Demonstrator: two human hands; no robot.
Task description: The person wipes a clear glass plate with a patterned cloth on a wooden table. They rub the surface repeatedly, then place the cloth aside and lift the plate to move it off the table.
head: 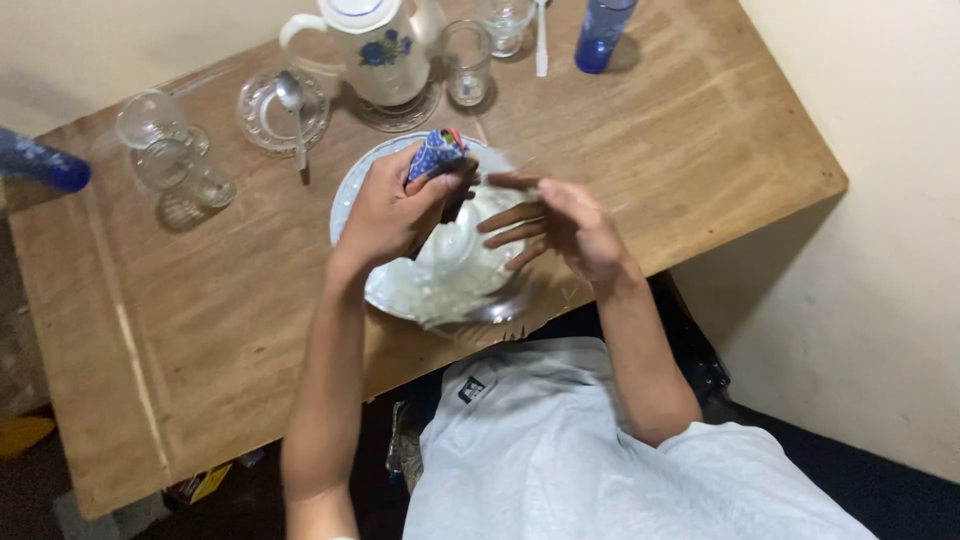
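The left hand [385, 215] is wrapped tight around a small blue patterned packet [437, 155], held above a big round glass bowl [400, 285] near the front edge of the wooden table [200, 320]. The right hand [565, 225] is beside it with fingers spread, holding nothing. Along the back edge stand a white teapot [375, 45] with blue flowers, clear glasses [467, 62] and a glass saucer [262, 112] with a shiny spoon [292, 110].

Blue patterned packet [438, 155], upright, above white-smeared metal plate [400, 290].
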